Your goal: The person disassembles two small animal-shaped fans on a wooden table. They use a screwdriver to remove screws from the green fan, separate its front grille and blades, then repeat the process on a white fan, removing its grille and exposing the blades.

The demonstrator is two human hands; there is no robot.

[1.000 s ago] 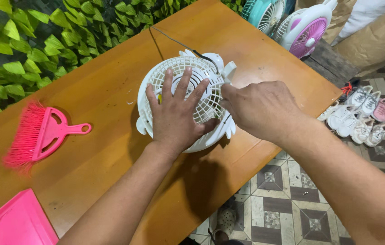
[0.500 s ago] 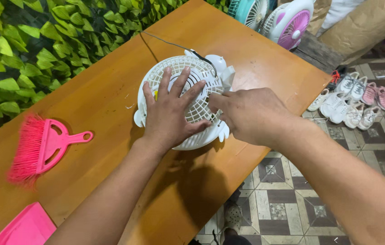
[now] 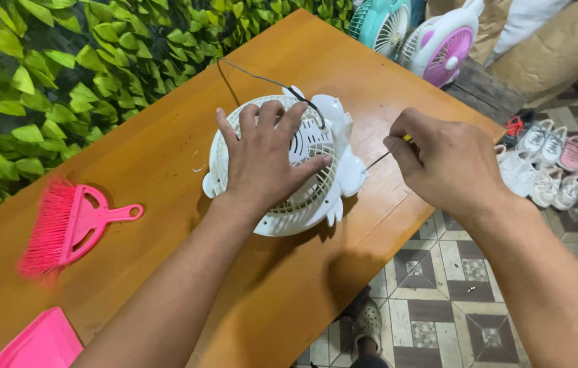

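White fan (image 3: 302, 184) lying grille-up on the wooden table (image 3: 166, 157), near the table's floor-side edge. Left hand (image 3: 265, 160) pressed flat on the fan's grille, fingers spread, not gripping. Right hand (image 3: 442, 163) off to the floor side of the fan, clear of it, fingers pinched shut on a thin screwdriver (image 3: 383, 158); yellow bit of handle just visible at the fingers, metal shaft pointing at the fan's rim, tip just beside the rim, contact not discernible. Hands apart, fan's edge between them. Black cord (image 3: 261, 76) running from the fan's far side across the table toward the leaf wall (image 3: 50, 75). Pink brush (image 3: 70, 225) well away from the fan, on the wall side of the table; pink dustpan (image 3: 40, 344) beyond the brush, at the near corner, partly cut off. Teal fan (image 3: 381, 24) and pink fan (image 3: 442, 48) past the table's far end, well apart from the white fan. Row of shoes (image 3: 548, 163) on the tiled floor (image 3: 432, 300), beyond the right hand.
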